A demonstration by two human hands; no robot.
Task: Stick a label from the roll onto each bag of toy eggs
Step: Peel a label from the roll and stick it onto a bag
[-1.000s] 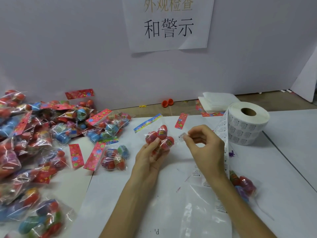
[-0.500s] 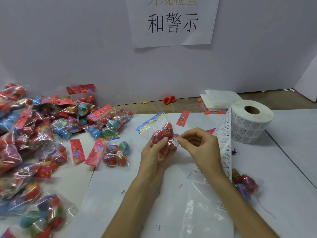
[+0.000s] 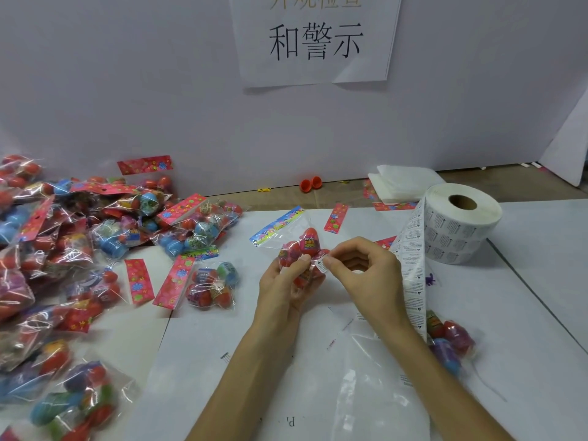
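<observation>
My left hand (image 3: pixel 286 286) grips a clear bag of red toy eggs (image 3: pixel 304 246) with a blue header strip, held above the white table. My right hand (image 3: pixel 366 272) pinches a small white label (image 3: pixel 322 265) and holds it against the right side of that bag. The label roll (image 3: pixel 458 222) stands at the right, its printed strip (image 3: pixel 413 272) hanging down behind my right wrist. Another bag of eggs (image 3: pixel 451 342) lies to the right of my right forearm.
A big heap of egg bags (image 3: pixel 63 249) covers the left side, with one separate bag (image 3: pixel 210 284) near the middle. Loose red header cards (image 3: pixel 335 218) lie about. Folded white sheets (image 3: pixel 404 183) and an orange egg half (image 3: pixel 310 183) sit by the back wall. An empty clear bag (image 3: pixel 366 377) lies in front.
My right hand carried the label leftward from free air to the bag, which my left hand kept holding; the label now touches the bag's side.
</observation>
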